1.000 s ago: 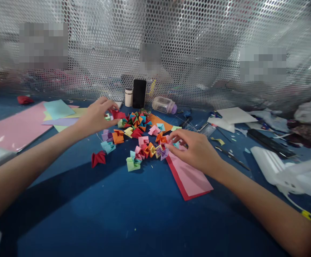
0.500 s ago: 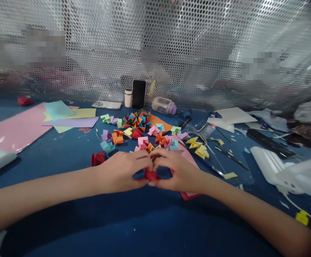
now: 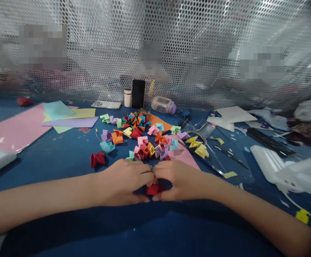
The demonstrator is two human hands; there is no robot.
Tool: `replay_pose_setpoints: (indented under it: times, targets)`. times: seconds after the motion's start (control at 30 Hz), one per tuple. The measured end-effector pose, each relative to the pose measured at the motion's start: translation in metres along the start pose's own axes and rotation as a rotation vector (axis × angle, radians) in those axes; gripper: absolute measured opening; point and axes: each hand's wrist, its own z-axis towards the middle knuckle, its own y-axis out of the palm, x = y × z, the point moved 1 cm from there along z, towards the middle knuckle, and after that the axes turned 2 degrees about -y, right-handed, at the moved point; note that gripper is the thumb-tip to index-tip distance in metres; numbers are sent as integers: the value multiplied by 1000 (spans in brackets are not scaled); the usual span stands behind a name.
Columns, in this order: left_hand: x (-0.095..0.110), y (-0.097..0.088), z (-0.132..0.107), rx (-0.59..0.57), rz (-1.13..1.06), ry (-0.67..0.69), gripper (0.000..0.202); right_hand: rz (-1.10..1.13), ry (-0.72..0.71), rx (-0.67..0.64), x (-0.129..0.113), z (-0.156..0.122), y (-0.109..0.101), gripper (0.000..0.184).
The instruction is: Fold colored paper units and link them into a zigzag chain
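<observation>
Between my two hands is a small piece of folded red paper (image 3: 152, 189), partly covered by fingers. My left hand (image 3: 127, 180) grips it from the left, with curled fingers above and the thumb low. From the other side my right hand (image 3: 175, 180) pinches the same paper, its fingertips meeting those of the left. Just beyond the hands lies a cluster of colourful folded paper pieces (image 3: 151, 150). A dark red folded piece (image 3: 98, 159) rests left of them, and an orange one (image 3: 117, 136) sits farther back.
Coloured paper sheets (image 3: 69, 122) lie at the left. A phone (image 3: 138, 94) stands upright by a white bottle (image 3: 127, 97), near a tipped clear jar (image 3: 162, 105). Scissors (image 3: 209, 164), tweezers (image 3: 232, 157) and a white glue gun (image 3: 286, 171) are at the right. A perforated metal screen (image 3: 187, 46) rises behind.
Both hands have come nearer to me with the red paper, so more of the colourful folded pieces behind them shows.
</observation>
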Motion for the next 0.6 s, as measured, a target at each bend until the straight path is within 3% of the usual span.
replay_pose_setpoints:
  times: [0.17, 0.33, 0.43, 0.6]
  targets:
    - [-3, 1, 1, -85, -65, 83, 18, 29, 88, 48, -1, 2, 4, 24]
    - [-3, -3, -1, -88, -36, 124, 18, 24, 156, 95, -3, 3, 8, 26]
    - [-17, -24, -7, -91, 33, 107, 19, -8, 115, 101, -3, 1, 5, 20]
    - [-56, -63, -17, -30, 166, -101, 21, -169, 78, 158, 0, 1, -4, 11]
